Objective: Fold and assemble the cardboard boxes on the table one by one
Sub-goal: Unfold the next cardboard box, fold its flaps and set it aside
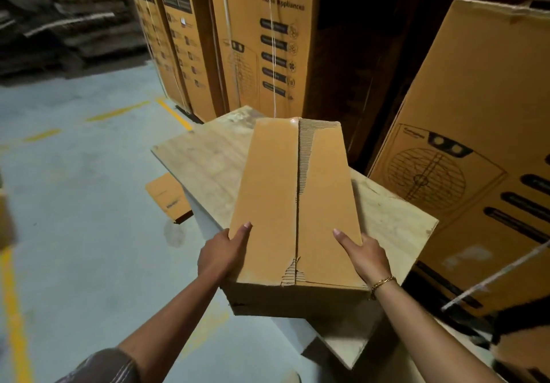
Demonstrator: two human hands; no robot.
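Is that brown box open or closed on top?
Closed: on the long brown cardboard box, two top flaps meet along a centre seam.

From here, the tall carton [268, 64] straight behind the counter [202, 162] reads "Crompton" in big dark letters near its top, with "Home Appliances" in smaller print just under it. The neighbouring carton [175, 31] to its left shows the same brand word, cut off at the top. The dark label strips [273, 27] below are too blurred to read, and the small logo [415, 134] on the right-hand carton [482, 85] is too small.
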